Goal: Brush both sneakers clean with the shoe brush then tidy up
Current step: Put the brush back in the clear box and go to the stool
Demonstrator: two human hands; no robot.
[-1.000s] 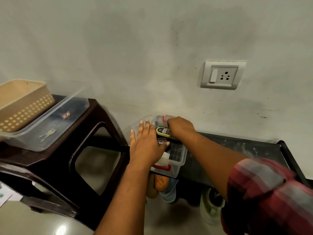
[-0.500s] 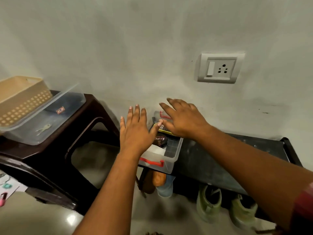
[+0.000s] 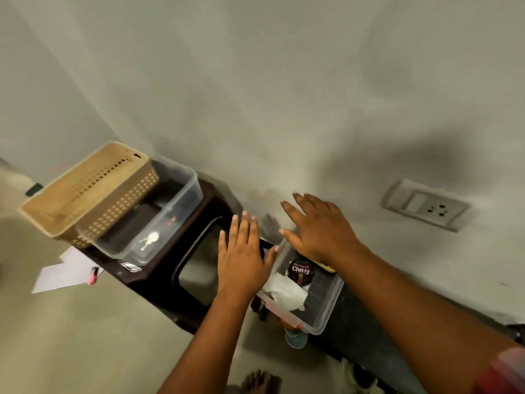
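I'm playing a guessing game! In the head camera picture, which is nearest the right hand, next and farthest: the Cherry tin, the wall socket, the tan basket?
From the right hand:
1. Cherry tin, just below it.
2. Wall socket, on the wall to the right.
3. Tan basket, far off to the left.

I see a dark shelf [image 3: 369, 339] bearing a clear box [image 3: 326, 311]; beside it a brown stool [image 3: 170, 251] carries a clear tub [image 3: 181, 200]; papers [image 3: 65, 271] lie on the floor [image 3: 99, 336].
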